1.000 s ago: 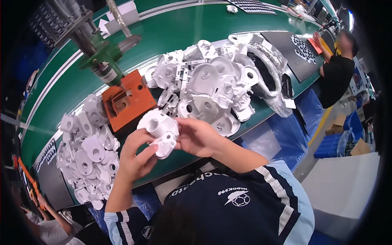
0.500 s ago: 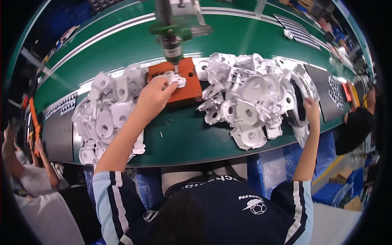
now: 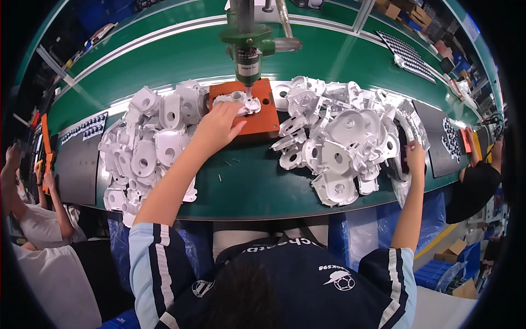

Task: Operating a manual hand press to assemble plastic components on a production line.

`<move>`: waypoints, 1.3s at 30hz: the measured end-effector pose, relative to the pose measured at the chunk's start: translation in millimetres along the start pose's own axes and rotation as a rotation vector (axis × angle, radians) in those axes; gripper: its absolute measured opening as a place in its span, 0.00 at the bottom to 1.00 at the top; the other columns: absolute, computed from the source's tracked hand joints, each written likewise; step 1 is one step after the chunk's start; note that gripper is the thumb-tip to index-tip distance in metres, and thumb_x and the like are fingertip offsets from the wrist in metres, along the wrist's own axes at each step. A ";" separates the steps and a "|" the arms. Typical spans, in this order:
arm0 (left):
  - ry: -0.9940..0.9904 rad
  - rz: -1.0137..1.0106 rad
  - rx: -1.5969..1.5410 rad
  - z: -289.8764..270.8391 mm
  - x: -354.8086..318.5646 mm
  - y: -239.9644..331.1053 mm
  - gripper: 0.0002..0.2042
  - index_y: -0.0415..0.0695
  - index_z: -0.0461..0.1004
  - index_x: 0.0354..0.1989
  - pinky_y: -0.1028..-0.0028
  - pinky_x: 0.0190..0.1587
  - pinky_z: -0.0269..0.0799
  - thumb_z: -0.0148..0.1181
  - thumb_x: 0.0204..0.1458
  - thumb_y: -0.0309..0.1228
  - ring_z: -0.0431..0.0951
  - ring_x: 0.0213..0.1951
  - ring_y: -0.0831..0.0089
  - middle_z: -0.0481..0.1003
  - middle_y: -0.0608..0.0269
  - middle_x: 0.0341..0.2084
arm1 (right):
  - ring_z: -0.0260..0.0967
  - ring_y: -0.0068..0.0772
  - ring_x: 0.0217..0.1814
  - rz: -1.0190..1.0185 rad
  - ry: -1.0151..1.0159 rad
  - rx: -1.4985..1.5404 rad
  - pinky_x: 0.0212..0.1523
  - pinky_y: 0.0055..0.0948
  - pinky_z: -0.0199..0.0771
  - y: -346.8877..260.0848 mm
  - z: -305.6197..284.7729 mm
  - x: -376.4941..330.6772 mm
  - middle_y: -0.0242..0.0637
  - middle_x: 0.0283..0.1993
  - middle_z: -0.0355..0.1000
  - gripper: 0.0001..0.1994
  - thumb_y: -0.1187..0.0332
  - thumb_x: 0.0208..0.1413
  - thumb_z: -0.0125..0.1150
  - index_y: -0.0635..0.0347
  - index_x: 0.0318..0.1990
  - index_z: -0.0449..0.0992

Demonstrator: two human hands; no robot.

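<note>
A white plastic part [image 3: 252,106] with round bosses lies on the orange block [image 3: 268,122] at the middle of the bench. The fingers of my left hand [image 3: 215,130] hold its near left side, with the thumb spread away toward me. Above the part hangs a green and grey press head [image 3: 248,60]; its thin tip reaches down to a boss, and I cannot tell if they touch. My right hand [image 3: 415,157] is closed beside a clear plastic bag [image 3: 415,125] and a dark opening at the right. What its fingers hold, if anything, is hidden.
Piles of white molded parts flank the block, one on the left [image 3: 143,156] and a larger one on the right [image 3: 337,156]. Small pins [image 3: 220,177] lie on the green bench. Dark mats [image 3: 76,174] with small pieces lie at both sides. Other people work at left and right.
The view has shifted slightly, moving the block and press rightward in the picture. My left thumb has come off the white part and spread toward me. My right hand stays beside the bag.
</note>
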State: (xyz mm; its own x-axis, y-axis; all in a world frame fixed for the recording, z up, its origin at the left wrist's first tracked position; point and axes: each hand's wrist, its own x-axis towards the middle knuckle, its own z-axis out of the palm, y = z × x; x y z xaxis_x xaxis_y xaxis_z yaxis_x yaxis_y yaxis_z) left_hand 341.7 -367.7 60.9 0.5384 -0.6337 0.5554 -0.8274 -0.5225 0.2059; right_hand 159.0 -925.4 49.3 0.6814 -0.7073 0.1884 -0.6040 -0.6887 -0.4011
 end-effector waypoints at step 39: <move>-0.108 -0.110 -0.018 0.9 -13.7 -11.5 0.25 0.48 0.72 0.45 0.59 0.61 0.54 0.63 0.40 0.49 0.60 0.57 0.48 0.63 0.46 0.53 | 0.70 0.42 0.36 -1.323 -0.313 0.339 0.38 0.37 0.71 -371.7 117.0 -104.4 0.39 0.32 0.74 0.09 0.64 0.47 0.56 0.58 0.30 0.79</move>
State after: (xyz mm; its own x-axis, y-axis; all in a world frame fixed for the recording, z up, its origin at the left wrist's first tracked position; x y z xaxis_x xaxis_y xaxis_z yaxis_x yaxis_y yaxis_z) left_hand 344.0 -353.5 50.3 0.6390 -0.6318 0.4388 -0.7649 -0.5824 0.2752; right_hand 360.8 -577.0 73.8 0.7502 0.5227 0.4050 0.6474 -0.7052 -0.2891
